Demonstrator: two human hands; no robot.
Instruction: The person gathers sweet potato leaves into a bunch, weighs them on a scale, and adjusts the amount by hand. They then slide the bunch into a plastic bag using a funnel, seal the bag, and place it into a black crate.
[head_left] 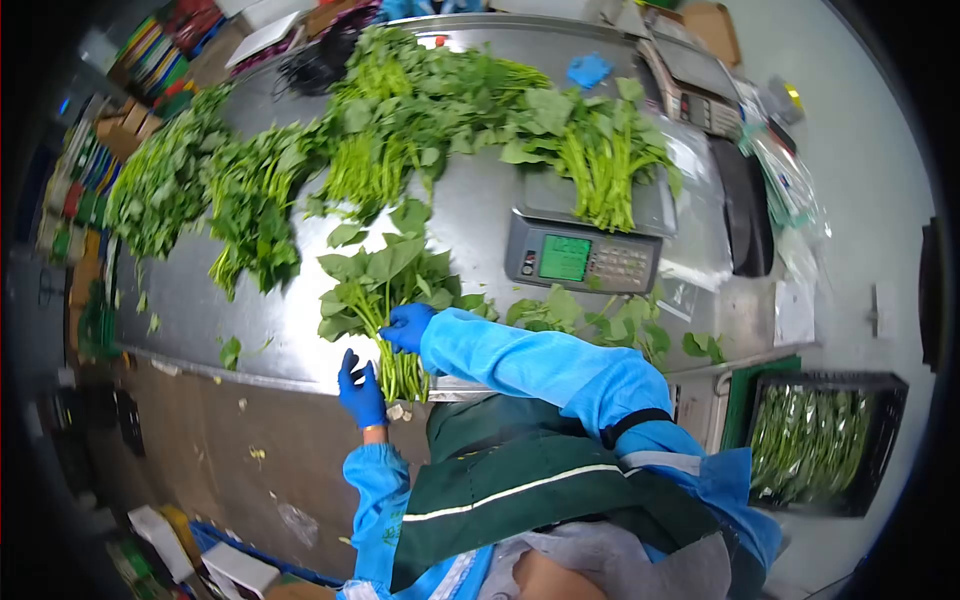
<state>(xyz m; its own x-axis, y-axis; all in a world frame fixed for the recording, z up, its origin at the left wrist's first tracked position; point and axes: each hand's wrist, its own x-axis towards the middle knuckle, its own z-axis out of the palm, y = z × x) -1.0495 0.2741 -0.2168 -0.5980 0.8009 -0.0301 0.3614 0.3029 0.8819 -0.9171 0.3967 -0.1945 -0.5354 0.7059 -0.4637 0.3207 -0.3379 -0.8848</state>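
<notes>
A bunch of leafy greens [375,290] with long pale-green stems lies at the near edge of the steel table, its stem ends pointing toward me. My right hand [408,327], in a blue glove, reaches across and has its fingers closed on the stems just below the leaves. To the left of the stem ends is my left hand [362,395], also gloved, with fingers apart and nothing visible in it. A digital scale [590,258] with a lit green display stands to the right, and another bunch of greens [605,165] rests on its pan.
Large heaps of greens [390,110] cover the back and left of the steel table [330,355]. Loose leaves [640,330] lie below the scale. A second scale [695,90] and plastic bags [700,200] sit at the right. A black crate [885,400] holds bagged greens.
</notes>
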